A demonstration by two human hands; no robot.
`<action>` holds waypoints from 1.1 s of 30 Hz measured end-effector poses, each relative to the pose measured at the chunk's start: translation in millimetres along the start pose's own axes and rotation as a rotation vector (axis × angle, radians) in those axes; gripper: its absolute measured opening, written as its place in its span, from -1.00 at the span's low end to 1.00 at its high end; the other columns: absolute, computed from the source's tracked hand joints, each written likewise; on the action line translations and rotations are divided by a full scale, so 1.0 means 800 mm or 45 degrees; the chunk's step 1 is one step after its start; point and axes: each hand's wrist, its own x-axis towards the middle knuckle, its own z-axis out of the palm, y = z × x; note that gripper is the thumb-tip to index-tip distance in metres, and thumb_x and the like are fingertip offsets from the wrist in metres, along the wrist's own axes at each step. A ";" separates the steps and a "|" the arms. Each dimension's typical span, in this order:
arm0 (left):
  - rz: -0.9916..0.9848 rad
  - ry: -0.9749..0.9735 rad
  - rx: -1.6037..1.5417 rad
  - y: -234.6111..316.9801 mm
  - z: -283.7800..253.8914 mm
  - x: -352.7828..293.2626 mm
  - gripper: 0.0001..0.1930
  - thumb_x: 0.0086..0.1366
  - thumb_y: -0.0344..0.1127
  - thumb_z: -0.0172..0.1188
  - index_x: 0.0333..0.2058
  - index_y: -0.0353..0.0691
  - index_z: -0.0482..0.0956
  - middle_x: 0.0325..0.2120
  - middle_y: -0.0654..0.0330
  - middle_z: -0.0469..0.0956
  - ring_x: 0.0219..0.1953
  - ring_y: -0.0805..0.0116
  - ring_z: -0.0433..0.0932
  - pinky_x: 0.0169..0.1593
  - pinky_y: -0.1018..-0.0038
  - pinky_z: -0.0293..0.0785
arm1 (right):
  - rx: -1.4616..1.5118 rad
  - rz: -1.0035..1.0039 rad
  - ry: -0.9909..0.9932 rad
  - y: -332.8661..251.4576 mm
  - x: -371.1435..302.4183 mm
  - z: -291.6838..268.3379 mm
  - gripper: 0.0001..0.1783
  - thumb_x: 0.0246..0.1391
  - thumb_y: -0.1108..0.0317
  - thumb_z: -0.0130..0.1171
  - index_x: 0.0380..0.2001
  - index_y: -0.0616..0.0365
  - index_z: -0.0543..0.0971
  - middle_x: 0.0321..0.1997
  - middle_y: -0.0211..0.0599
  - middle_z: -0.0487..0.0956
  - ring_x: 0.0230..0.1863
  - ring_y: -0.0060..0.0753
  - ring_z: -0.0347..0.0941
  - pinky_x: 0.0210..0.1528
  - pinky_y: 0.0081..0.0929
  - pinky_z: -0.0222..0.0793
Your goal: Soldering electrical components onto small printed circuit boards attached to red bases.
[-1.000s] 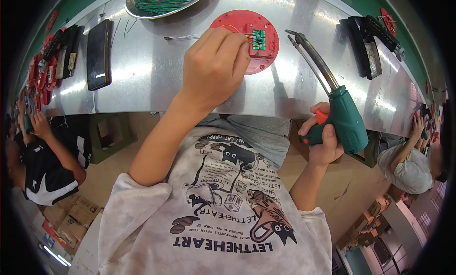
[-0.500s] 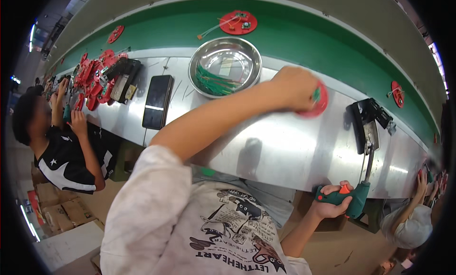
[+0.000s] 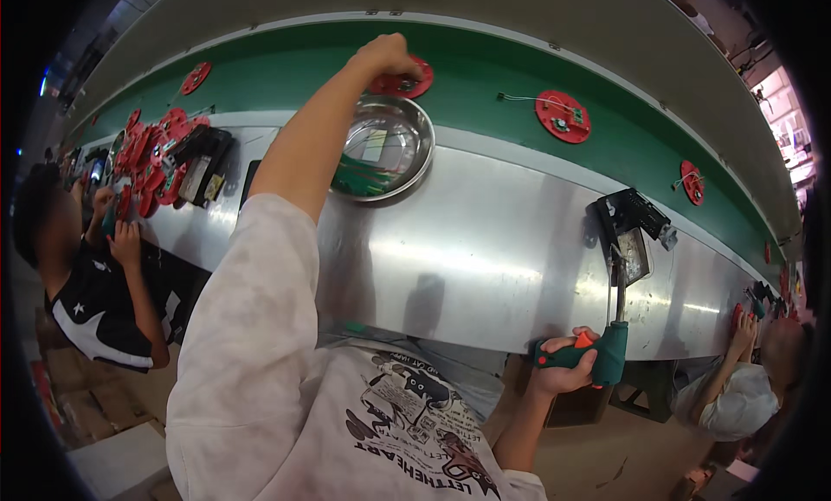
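Note:
My left hand (image 3: 387,54) is stretched out over the far side of the bench, closed on a red disc (image 3: 402,87) that carries small parts, on the green strip. Part of that disc is hidden behind the hand. Just below it is a round steel bowl (image 3: 421,159) with a bundle of thin green wires (image 3: 359,179) and a small pale rectangular piece in it. In my right hand (image 3: 567,371), at the near edge, is a green soldering gun (image 3: 613,354) with an orange trigger. Its metal barrel points away from me into a black holder (image 3: 613,232).
Another red disc (image 3: 563,118) with a trailing wire lies on the green strip (image 3: 485,111), with more farther along. A heap of red discs (image 3: 147,159) and a black holder (image 3: 201,176) stand at left. Co-workers (image 3: 108,276) sit at either side. My left arm partly covers a dark phone (image 3: 250,179).
My left hand has gone from right of the bowl to the disc beyond it. The red disc it held now lies on the green strip. My right hand still holds the soldering gun.

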 end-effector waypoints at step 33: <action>0.797 0.534 -0.064 -0.035 0.070 -0.272 -0.87 0.20 -0.29 0.29 -0.41 -0.18 0.75 -0.40 0.10 0.67 -0.26 0.01 0.60 -0.12 0.14 0.52 | -0.039 0.063 -0.121 -0.003 0.007 -0.006 -0.54 0.36 0.05 -0.12 -0.21 0.33 0.44 -0.49 -0.19 0.50 -0.72 -0.43 0.35 -0.65 -0.44 0.36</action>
